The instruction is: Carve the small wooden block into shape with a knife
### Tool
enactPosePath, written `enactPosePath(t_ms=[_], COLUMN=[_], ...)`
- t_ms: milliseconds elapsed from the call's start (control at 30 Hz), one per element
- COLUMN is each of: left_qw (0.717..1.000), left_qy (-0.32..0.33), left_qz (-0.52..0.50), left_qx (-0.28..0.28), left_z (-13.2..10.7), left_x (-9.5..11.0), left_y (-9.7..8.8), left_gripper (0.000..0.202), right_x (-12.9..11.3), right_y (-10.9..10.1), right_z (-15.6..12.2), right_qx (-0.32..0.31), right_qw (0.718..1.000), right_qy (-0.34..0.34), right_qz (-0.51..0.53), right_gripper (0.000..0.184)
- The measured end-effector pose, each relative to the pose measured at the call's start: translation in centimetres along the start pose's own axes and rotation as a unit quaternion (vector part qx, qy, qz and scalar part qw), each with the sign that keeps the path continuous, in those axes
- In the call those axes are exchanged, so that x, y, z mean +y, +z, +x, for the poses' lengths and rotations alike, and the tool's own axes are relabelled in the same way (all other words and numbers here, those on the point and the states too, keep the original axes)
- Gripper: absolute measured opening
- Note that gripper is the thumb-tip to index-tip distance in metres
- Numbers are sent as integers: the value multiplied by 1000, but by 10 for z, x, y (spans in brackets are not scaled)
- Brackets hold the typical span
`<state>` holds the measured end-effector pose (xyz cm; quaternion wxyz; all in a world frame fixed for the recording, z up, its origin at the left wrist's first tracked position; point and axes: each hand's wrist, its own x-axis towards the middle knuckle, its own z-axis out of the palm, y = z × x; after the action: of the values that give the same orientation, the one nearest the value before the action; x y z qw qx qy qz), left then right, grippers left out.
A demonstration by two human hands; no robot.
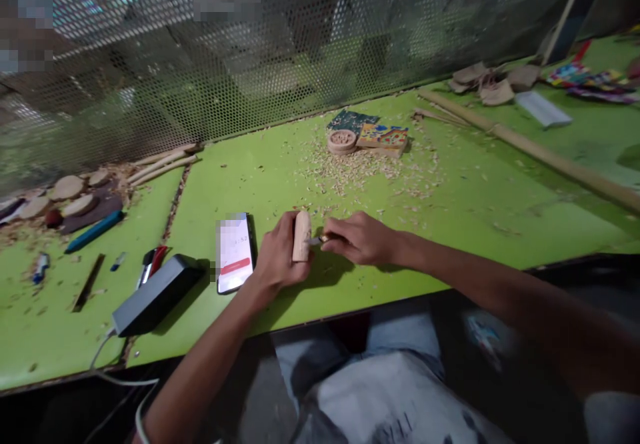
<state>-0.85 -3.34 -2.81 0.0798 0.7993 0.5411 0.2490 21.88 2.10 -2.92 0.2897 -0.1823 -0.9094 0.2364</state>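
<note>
My left hand (277, 257) grips a pale wooden piece (301, 236), holding it upright on the green table (450, 191). Just to its right, my right hand (357, 239) is closed on a small carving knife (320, 239), whose blade tip touches the side of the wooden piece. Both hands rest near the table's front edge. Wood shavings (360, 167) lie scattered behind them.
A phone (235, 252) lies left of my left hand, beside a grey power bank (157, 295) with a white cable. A carved wooden wheel (343, 141) and painted blocks (384, 139) sit farther back. Wooden discs (67, 187), pens, a long stick (530, 151) and a mesh wall border the table.
</note>
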Motion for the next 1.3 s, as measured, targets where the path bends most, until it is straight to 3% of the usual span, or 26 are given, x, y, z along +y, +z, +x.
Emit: enactPosePath(t_ms=[167, 367, 600, 800, 1067, 1300], left_qw=[1000, 1000, 1000, 999, 998, 997], left_qy=[15, 13, 1, -8, -7, -46], left_qz=[0, 6, 17, -3, -24, 16], left_qx=[15, 0, -15, -36, -66, -66], left_z=[1, 0, 0, 1, -1, 0], left_x=[-1, 6, 6, 9, 14, 18], left_y=[1, 2, 5, 8, 10, 9], left_gripper=[51, 51, 51, 52, 53, 52], right_x=[1, 2, -1, -1, 9, 17], right_y=[1, 4, 7, 8, 8, 9], right_z=[-3, -1, -1, 2, 2, 4], right_qx=[-47, -40, -66, -37, -35, -41], right_qw=[999, 994, 983, 972, 969, 972], right_qy=[19, 51, 100, 138, 133, 121], right_qz=[-16, -85, -140, -187, -205, -199], right_gripper=[42, 9, 11, 13, 13, 18])
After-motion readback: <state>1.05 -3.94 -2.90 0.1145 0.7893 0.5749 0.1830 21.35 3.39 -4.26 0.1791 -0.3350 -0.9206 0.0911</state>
